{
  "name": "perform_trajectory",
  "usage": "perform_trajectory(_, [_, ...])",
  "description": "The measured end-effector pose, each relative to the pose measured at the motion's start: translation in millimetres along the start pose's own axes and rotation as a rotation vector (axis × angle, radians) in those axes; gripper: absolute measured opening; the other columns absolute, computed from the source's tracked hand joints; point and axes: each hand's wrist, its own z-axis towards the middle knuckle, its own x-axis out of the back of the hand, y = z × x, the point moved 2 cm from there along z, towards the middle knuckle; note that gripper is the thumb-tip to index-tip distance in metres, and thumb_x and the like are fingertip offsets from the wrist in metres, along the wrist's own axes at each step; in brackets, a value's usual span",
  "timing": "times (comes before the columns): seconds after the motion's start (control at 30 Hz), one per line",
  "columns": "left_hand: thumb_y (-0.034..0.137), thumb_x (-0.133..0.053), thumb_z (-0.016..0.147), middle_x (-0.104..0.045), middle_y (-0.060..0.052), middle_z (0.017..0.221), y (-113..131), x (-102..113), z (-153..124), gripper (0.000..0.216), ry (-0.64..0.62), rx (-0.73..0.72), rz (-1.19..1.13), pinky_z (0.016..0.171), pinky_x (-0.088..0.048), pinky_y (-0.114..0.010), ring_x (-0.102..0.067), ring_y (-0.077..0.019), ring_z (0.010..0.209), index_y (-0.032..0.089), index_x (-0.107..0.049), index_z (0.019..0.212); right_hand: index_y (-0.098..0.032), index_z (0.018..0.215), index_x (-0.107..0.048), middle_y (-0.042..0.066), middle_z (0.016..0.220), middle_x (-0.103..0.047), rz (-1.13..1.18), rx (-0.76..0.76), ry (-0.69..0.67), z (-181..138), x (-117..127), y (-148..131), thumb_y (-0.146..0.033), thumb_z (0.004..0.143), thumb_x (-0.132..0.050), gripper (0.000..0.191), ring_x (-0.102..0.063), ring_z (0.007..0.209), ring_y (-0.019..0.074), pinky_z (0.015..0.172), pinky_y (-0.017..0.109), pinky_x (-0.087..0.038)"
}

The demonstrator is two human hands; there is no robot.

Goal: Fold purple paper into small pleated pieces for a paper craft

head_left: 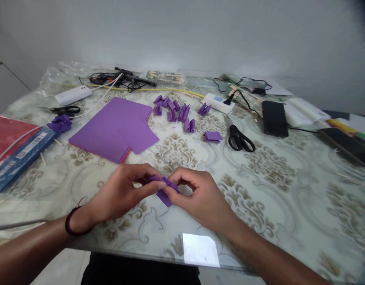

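A small folded piece of purple paper [167, 198] is held between my two hands, just above the table near its front edge. My left hand [133, 190] pinches its left side, thumb on top. On the right side, my right hand [194, 190] grips it between thumb and fingers, which hide part of the folds. Beyond my hands lies a stack of purple paper sheets [108, 122], with a smaller purple piece on its right and red paper showing underneath. Several folded purple paper pieces [184, 113] stand in a cluster behind, and another folded piece [212, 136] lies nearer.
Black-handled scissors [240, 138] lie to the right, and a second pair [66, 110] at the left. A white power strip [218, 102], a black phone [275, 118] and cables are at the back. Crumpled purple paper [60, 123] rests by a blue package [22, 156].
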Motion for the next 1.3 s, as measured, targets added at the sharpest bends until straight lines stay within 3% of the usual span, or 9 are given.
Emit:
perform_trajectory(0.2, [0.034, -0.077, 0.096, -0.08, -0.003, 0.079, -5.6, 2.1, -5.2, 0.017, 0.072, 0.055, -0.059, 0.065, -0.053, -0.025, -0.069, -0.0162, 0.071, 0.019, -0.082, 0.088, -0.022, 0.078, -0.071, -0.002, 0.073, -0.068, 0.095, -0.041, -0.021, 1.3, 0.5, 2.0, -0.032, 0.095, -0.074, 0.02, -0.06, 0.068, 0.0157, 0.064, 0.03, -0.044])
perform_trajectory(0.33, [0.039, -0.077, 0.096, -0.079, -0.006, 0.079, -6.7, 1.1, -8.1, 0.024, 0.065, 0.093, -0.115, 0.065, -0.052, -0.028, -0.07, -0.019, 0.072, 0.017, -0.081, 0.087, -0.022, 0.077, -0.071, -0.001, 0.072, -0.067, 0.172, -0.073, -0.035, 1.1, 0.7, 3.0, -0.034, 0.094, -0.075, 0.022, -0.059, 0.068, 0.0165, 0.064, 0.031, -0.044])
perform_trajectory(0.6, [0.036, -0.076, 0.097, -0.068, 0.0, 0.068, -1.1, 0.1, -7.2, 0.025, 0.025, 0.092, -0.156, 0.058, -0.041, -0.025, -0.053, -0.0136, 0.062, 0.02, -0.079, 0.078, -0.022, 0.07, -0.067, -0.001, 0.067, -0.063, 0.262, -0.056, -0.063, 0.4, -1.3, -0.8, -0.038, 0.092, -0.078, 0.029, -0.055, 0.065, 0.0161, 0.062, 0.031, -0.041])
perform_trajectory(0.8, [0.04, -0.078, 0.095, -0.06, 0.003, 0.071, -9.3, -2.0, -3.3, 0.028, -0.029, 0.105, -0.078, 0.056, -0.036, -0.023, -0.048, -0.0118, 0.063, 0.018, -0.07, 0.08, -0.022, 0.072, -0.063, -0.003, 0.067, -0.054, 0.329, -0.109, -0.002, 2.1, 3.3, 4.7, -0.047, 0.092, -0.078, 0.036, -0.048, 0.063, 0.0144, 0.059, 0.029, -0.036])
perform_trajectory(1.0, [0.037, -0.073, 0.097, -0.056, 0.003, 0.069, -13.0, -2.2, -3.6, 0.03, -0.052, 0.132, 0.012, 0.058, -0.036, -0.024, -0.049, -0.0126, 0.063, 0.018, -0.065, 0.075, -0.022, 0.082, -0.063, -0.003, 0.073, -0.057, 0.35, -0.14, -0.091, 3.0, -0.8, 4.5, -0.053, 0.095, -0.076, 0.036, -0.049, 0.064, 0.0136, 0.059, 0.028, -0.038])
perform_trajectory(1.13, [0.034, -0.073, 0.095, -0.056, 0.003, 0.07, -13.6, -3.0, -3.1, 0.025, -0.004, 0.109, -0.039, 0.059, -0.038, -0.023, -0.048, -0.0126, 0.064, 0.018, -0.064, 0.078, -0.022, 0.078, -0.061, -0.004, 0.07, -0.052, 0.329, -0.16, -0.05, 3.0, -1.6, 7.1, -0.056, 0.094, -0.076, 0.041, -0.045, 0.062, 0.0134, 0.058, 0.028, -0.035])
perform_trajectory(1.3, [0.037, -0.078, 0.091, -0.064, 0.001, 0.073, -16.1, -1.5, -1.3, 0.022, 0.161, 0.098, -0.19, 0.058, -0.045, -0.022, -0.055, -0.013, 0.064, 0.018, -0.07, 0.085, -0.022, 0.075, -0.06, -0.001, 0.074, -0.064, 0.412, -0.185, -0.101, 3.1, -4.3, 11.1, -0.058, 0.091, -0.078, 0.044, -0.059, 0.069, 0.0157, 0.067, 0.029, -0.047])
